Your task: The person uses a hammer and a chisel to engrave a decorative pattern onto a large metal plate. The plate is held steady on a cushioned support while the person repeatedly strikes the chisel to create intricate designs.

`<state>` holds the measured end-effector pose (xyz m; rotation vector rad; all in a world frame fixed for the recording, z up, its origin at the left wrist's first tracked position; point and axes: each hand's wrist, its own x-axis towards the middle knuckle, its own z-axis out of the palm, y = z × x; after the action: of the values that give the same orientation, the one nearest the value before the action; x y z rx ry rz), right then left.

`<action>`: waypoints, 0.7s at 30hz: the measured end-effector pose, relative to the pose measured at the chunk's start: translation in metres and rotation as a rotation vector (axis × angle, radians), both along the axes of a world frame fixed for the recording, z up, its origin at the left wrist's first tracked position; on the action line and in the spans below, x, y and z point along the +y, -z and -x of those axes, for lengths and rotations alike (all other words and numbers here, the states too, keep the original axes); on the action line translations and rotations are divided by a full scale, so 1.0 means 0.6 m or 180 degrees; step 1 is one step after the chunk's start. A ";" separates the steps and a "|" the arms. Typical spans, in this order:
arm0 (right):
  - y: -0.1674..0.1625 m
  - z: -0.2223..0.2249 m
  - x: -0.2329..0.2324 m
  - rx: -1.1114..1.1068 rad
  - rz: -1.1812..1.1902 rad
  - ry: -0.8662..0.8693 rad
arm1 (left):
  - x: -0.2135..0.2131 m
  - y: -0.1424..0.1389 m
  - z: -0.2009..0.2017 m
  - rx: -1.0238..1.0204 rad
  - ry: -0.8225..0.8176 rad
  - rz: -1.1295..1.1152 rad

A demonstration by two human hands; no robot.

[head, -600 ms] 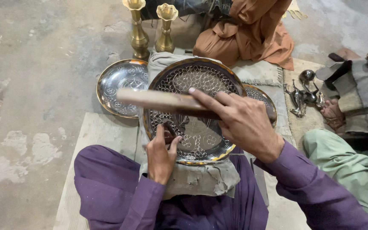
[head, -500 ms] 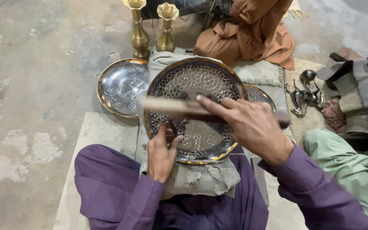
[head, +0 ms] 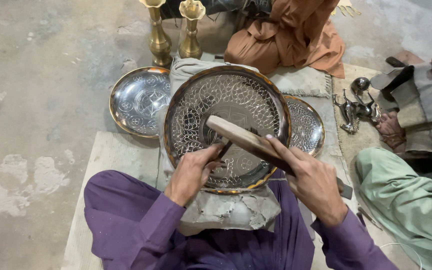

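Round engraved silver-and-brass metal tray [head: 226,125], frame centre, resting on grey padded block [head: 231,210] | left hand [head: 191,172] pinching thin dark chisel [head: 224,149] against it | right hand [head: 316,182] gripping flat wooden mallet [head: 248,140] | tray judged stiff, slippery; holding by rim advisable.

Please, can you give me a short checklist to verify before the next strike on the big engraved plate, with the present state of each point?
1. Chisel tip on the engraved plate: the left hand pinches a thin chisel against it. Ok.
2. Grip on the wooden mallet: the right hand is wrapped around its handle. Ok.
3. Mallet over the chisel head: it lies just above it. Ok.
4. Plate support: it rests on a grey cloth-wrapped block in the lap. Steadiness: cannot tell.
5. Neighbouring plates and brass vases: apart from the mallet. Ok.
6. Exact chisel point on the pattern: hidden by fingers. Cannot tell.
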<state>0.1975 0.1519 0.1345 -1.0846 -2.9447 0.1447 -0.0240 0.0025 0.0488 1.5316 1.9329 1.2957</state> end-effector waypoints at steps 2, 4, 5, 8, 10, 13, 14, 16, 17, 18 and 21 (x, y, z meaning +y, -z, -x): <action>0.027 -0.016 -0.001 0.0794 0.0369 0.0377 | 0.008 0.001 0.004 0.0063 0.0127 0.0085; 0.050 -0.034 -0.007 0.1468 0.0581 0.0262 | 0.011 0.001 0.010 0.0220 0.0285 0.0167; 0.062 -0.045 -0.011 0.1744 0.0610 -0.0029 | 0.013 0.002 0.013 0.0344 0.0399 0.0211; 0.101 -0.076 -0.023 0.1564 0.0147 0.0196 | 0.023 0.008 0.023 0.0581 0.0743 0.0187; 0.130 -0.091 -0.040 0.1876 0.0381 0.0525 | 0.030 0.011 0.028 0.0679 0.0930 0.0160; 0.167 -0.102 -0.051 0.2366 0.0967 0.0708 | 0.036 0.012 0.035 0.0798 0.1098 0.0222; 0.174 -0.114 -0.059 0.1795 0.0595 0.0771 | 0.038 0.011 0.038 0.0842 0.1145 0.0289; 0.193 -0.129 -0.070 0.1765 0.0504 0.1002 | 0.042 0.007 0.040 0.0850 0.1258 0.0374; 0.204 -0.133 -0.077 0.2291 0.0788 0.1135 | 0.045 0.004 0.038 0.0799 0.1288 0.0390; 0.214 -0.141 -0.079 0.2808 0.1088 0.1257 | 0.045 0.002 0.036 0.0742 0.1305 0.0413; 0.232 -0.171 -0.078 0.1514 0.0611 0.0675 | 0.047 -0.008 0.036 0.0898 0.1451 0.0811</action>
<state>0.3003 0.1053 -0.0046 -1.1772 -2.4169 0.6011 -0.0455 0.0305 0.0538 1.9441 1.6750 0.6471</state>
